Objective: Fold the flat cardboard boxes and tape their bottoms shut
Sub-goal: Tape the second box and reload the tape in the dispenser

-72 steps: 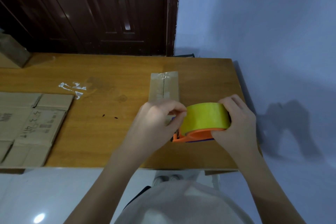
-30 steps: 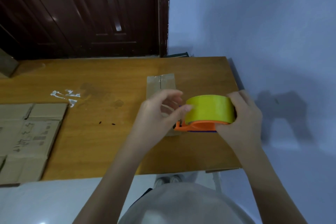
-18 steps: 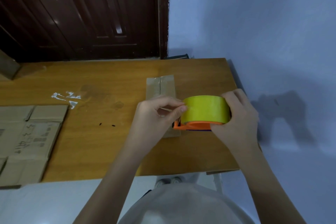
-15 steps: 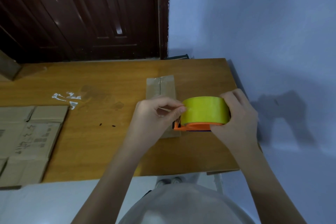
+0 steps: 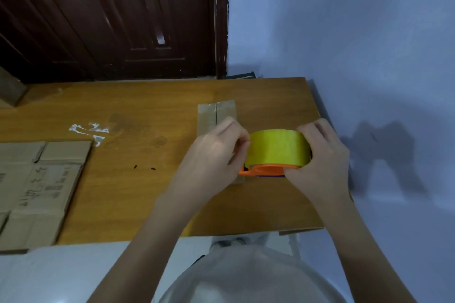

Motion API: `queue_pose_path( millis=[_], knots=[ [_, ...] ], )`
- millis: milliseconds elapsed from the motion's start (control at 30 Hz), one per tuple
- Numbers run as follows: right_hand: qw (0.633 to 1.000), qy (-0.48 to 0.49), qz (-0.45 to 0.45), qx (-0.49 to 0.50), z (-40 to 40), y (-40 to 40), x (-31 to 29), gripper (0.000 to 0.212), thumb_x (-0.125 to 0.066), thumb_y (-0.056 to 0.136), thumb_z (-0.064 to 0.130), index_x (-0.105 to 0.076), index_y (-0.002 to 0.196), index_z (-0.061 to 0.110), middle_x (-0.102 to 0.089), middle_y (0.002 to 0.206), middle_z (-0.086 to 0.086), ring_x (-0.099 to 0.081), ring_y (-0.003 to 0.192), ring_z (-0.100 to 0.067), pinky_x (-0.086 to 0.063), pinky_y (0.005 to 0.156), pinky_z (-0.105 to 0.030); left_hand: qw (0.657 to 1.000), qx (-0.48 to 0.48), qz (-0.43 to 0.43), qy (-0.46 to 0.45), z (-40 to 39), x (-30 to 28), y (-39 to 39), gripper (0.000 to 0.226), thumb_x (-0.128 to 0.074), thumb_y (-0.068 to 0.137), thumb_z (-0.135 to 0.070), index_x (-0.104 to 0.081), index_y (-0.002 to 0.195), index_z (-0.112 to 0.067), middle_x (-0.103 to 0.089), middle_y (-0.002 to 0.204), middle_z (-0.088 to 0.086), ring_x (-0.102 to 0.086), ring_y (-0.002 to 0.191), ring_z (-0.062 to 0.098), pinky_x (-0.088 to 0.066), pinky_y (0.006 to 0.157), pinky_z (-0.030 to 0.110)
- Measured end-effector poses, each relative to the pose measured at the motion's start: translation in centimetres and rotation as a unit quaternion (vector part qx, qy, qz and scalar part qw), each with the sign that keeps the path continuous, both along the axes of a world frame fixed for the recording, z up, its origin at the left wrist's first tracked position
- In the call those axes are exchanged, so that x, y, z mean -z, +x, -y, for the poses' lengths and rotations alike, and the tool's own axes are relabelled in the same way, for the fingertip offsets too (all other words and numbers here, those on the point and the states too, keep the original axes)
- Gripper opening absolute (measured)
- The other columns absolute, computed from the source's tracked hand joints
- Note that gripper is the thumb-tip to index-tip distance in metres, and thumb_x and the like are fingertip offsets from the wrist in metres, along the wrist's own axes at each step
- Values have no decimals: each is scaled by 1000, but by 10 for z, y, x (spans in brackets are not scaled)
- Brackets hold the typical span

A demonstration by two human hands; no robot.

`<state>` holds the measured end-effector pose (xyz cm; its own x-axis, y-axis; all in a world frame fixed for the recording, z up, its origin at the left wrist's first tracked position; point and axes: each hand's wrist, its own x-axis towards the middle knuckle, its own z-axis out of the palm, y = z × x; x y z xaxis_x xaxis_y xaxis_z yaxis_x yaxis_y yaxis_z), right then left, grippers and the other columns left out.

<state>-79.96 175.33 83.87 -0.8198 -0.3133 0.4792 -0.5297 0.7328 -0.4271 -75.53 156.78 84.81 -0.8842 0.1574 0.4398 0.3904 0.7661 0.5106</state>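
Cardboard box [image 5: 216, 118] already folded, sitting bottom-up on the wooden table [image 5: 152, 194] right under both hands, clear tape showing along its seam at the far end. Yellow tape roll [image 5: 279, 147] in its orange dispenser [image 5: 264, 170] held just over the near end of that box, probably so the next strip starts right where it's needed. Right hand [image 5: 320, 162] wrapped around the back of the roll, fingers curled over the top, basically steadying it. Left hand [image 5: 216, 155] bunched up at the roll's front edge, thumb and fingertips pinching there, looks like picking at the loose tape end, though can't actually see the end itself. Stack of flat cardboard [image 5: 39, 187] parked off to the left, well apart, waiting its turn. Some white tape scraps [image 5: 88, 130] stuck on the table nearby.
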Motion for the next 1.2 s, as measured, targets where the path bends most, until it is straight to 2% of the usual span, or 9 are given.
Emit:
queue_pose_path(
  millis=[100, 267, 367, 533, 833, 967, 1100, 1200],
  knots=[
    [1000, 0, 0, -1, 1, 0, 0, 37, -49, 56, 32, -58, 78, 4, -54, 80, -10, -46, 62, -15, -27, 50, -12, 1000, -4, 8, -23, 0, 1, -1, 23, -39, 90, -24, -55, 84, -9, -54, 85, -1, -56, 64, 15, -48, 52, 35],
    [1000, -15, 13, 1, 3, 1, 1, 38, -46, 55, 32, -57, 78, 4, -54, 79, -10, -45, 60, -16, -26, 49, -13, 999, -1, 38, 10, 0, 3, -2, 6, -51, 90, -12, -51, 83, -10, -53, 85, 0, -56, 68, 19, -50, 57, 40],
    [1000, -19, 14, 3, 2, 2, 2, 39, -46, 55, 32, -58, 79, 4, -54, 80, -10, -44, 61, -16, -26, 50, -13, 998, -4, 49, 27, -1, 2, -1, 6, -50, 89, -13, -51, 84, -11, -53, 85, 0, -56, 68, 18, -50, 59, 40],
    [1000, -22, 12, 5, 2, 2, 3, 38, -46, 55, 30, -58, 78, 2, -53, 79, -10, -43, 62, -15, -25, 49, -13, 997, -13, 66, 42, -3, 2, 1, 7, -55, 89, -8, -51, 84, -10, -53, 87, 0, -56, 72, 16, -49, 61, 38],
    [1000, -29, 6, 6, 3, 7, 6, 35, -47, 56, 30, -56, 77, 3, -50, 79, -6, -41, 61, -13, -23, 49, -13, 995, -34, 73, 62, -3, 2, 5, 8, -48, 87, -18, -52, 85, -12, -52, 87, -3, -54, 73, 12, -50, 64, 36],
    [1000, -30, 2, 8, 5, 7, 7, 33, -47, 56, 29, -55, 77, 4, -48, 78, -3, -39, 61, -12, -24, 49, -13, 995, -58, 62, 56, -5, 5, 4, 3, -52, 88, -11, -52, 85, -11, -52, 86, -2, -55, 72, 12, -50, 64, 36],
    [997, -79, 8, -1, 4, 10, 6, 31, -45, 56, 27, -52, 74, 4, -40, 77, 3, -31, 58, -6, -23, 48, -15, 990, -71, 53, 110, 6, 9, 5, 7, -57, 90, -8, -59, 87, -14, -56, 85, -8, -56, 76, 6, -50, 66, 24],
    [997, -71, 7, 12, 5, 10, 5, 31, -44, 56, 28, -52, 74, 5, -41, 78, 4, -37, 57, -11, -23, 48, -15, 987, -40, 46, 148, 9, 4, 10, 19, -53, 92, -14, -67, 103, -9, -63, 95, -8, -61, 86, 2, -49, 74, 14]
  ],
)
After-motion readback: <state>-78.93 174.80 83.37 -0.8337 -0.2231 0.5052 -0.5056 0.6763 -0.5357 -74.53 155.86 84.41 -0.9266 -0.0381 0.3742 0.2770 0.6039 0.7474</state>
